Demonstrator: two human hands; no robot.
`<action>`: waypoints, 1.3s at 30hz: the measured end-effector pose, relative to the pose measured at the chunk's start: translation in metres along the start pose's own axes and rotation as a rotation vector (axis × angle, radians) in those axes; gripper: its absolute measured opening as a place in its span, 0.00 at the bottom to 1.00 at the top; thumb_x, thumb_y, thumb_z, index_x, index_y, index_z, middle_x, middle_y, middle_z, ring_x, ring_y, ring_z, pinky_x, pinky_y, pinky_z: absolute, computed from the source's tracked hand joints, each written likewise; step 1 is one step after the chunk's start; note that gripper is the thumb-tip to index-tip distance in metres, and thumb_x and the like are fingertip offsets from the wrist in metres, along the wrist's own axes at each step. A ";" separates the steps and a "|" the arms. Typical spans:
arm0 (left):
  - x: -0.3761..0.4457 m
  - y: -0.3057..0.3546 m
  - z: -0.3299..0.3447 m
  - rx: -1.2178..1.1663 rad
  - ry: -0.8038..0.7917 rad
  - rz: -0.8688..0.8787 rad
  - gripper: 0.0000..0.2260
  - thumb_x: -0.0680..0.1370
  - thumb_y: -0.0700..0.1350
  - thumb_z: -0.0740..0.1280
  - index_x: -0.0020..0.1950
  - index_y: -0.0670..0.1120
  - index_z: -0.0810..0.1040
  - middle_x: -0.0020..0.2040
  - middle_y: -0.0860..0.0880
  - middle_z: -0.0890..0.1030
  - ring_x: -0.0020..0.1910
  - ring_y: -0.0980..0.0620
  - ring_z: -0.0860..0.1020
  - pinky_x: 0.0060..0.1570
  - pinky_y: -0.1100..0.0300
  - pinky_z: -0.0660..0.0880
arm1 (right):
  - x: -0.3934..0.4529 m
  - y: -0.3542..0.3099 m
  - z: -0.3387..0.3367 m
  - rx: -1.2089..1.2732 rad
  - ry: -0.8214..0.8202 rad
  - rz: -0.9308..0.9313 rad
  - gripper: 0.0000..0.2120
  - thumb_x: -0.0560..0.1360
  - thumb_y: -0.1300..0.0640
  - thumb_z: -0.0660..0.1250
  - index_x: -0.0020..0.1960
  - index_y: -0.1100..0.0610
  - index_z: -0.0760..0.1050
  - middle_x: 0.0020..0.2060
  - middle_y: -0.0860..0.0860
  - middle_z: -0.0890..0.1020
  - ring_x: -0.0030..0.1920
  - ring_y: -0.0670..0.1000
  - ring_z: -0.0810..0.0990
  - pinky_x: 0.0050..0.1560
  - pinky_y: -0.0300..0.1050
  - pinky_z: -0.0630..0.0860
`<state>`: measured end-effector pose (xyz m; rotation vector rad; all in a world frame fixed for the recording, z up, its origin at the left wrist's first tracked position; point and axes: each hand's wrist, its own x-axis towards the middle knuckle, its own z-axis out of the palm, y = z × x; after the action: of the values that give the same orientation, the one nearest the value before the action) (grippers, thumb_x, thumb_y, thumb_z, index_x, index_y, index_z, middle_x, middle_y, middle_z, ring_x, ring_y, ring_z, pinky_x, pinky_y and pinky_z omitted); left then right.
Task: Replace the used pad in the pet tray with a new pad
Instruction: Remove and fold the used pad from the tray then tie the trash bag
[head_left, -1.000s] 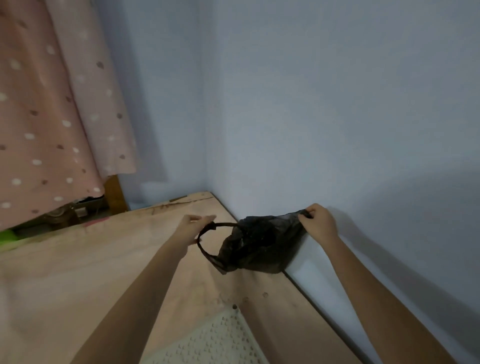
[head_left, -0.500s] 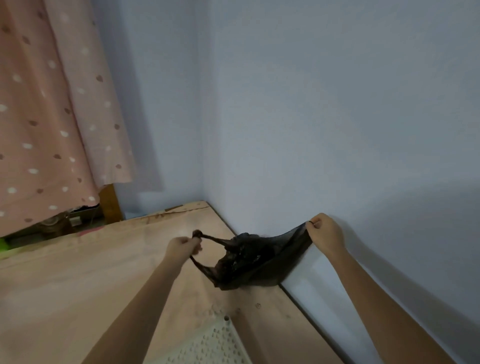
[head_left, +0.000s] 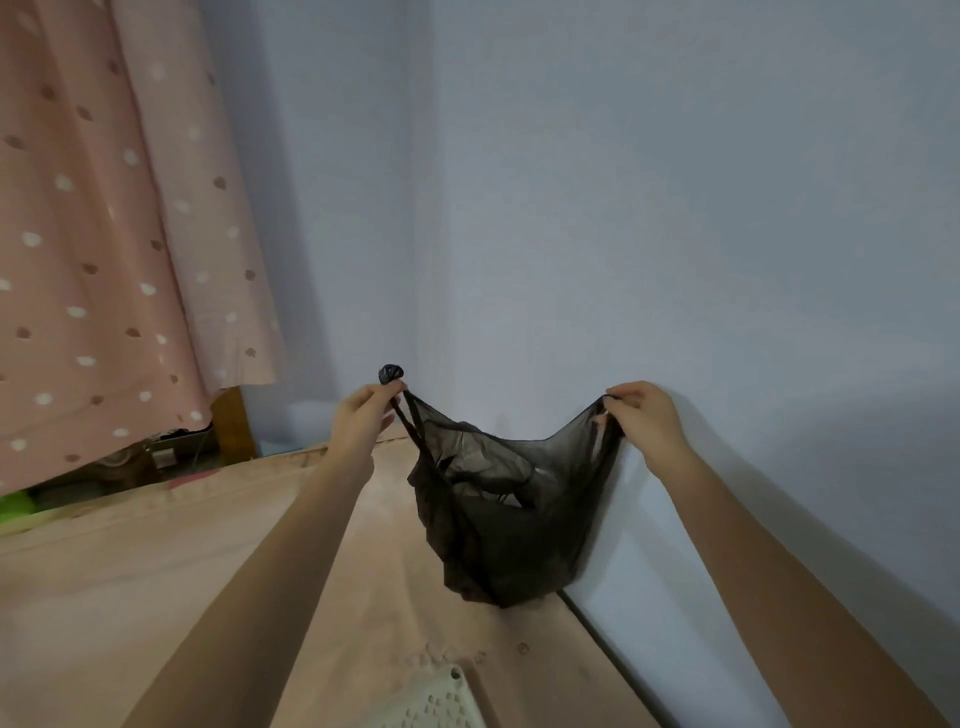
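Since 1.0 s ago the black plastic bag (head_left: 506, 519) had been lifted and pulled wider: it then sagged low between the hands near the surface, and now hung from 2 raised handles with its mouth spread open. Judgement: the bag was being opened to take the used pad, so disposal was in preparation and the swap itself not yet done.

Left hand (head_left: 361, 421): fingers (head_left: 387, 393) pinched together on the left handle, with a knotted end of the handle poking up just above them. Right hand (head_left: 647, 421): fingers (head_left: 626, 393) pinched together on the right handle.

Bag: thin, semi-transparent, dark, creased; it drooped in a V between the 2 sets of fingers, its bottom well below them and close to the wooden surface (head_left: 156, 582), next to the wall (head_left: 675, 234). Whether the bottom touched the surface could not be told. Some darker folds showed inside; contents could not be identified.

Pet tray (head_left: 441, 701): only a pale perforated corner showed, well below the fingers and nearer the camera. No pad, used or new, was visible.
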<state>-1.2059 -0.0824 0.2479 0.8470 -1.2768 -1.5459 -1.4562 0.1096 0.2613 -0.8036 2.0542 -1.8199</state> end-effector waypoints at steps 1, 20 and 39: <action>0.002 0.003 0.003 0.011 -0.010 0.020 0.06 0.76 0.45 0.69 0.46 0.42 0.79 0.50 0.45 0.80 0.52 0.50 0.77 0.59 0.57 0.73 | 0.002 -0.005 0.002 -0.161 -0.068 -0.017 0.04 0.75 0.66 0.63 0.49 0.60 0.75 0.33 0.54 0.82 0.34 0.47 0.83 0.38 0.39 0.78; -0.031 -0.031 0.027 0.184 -0.302 -0.186 0.15 0.82 0.42 0.53 0.43 0.43 0.77 0.33 0.45 0.74 0.19 0.54 0.71 0.23 0.63 0.71 | -0.006 0.031 -0.005 -0.772 -0.233 -0.222 0.09 0.75 0.62 0.65 0.49 0.54 0.83 0.45 0.49 0.85 0.47 0.50 0.82 0.54 0.46 0.78; -0.096 -0.094 0.051 0.489 -0.530 -0.151 0.06 0.83 0.41 0.52 0.47 0.42 0.62 0.27 0.47 0.72 0.19 0.56 0.62 0.22 0.66 0.61 | -0.067 0.127 0.045 0.624 -0.407 0.408 0.21 0.75 0.41 0.63 0.41 0.58 0.79 0.33 0.53 0.76 0.35 0.51 0.76 0.46 0.45 0.74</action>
<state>-1.2416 0.0280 0.1632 0.8756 -2.0746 -1.6663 -1.4050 0.1178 0.1204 -0.4753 1.1833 -1.7261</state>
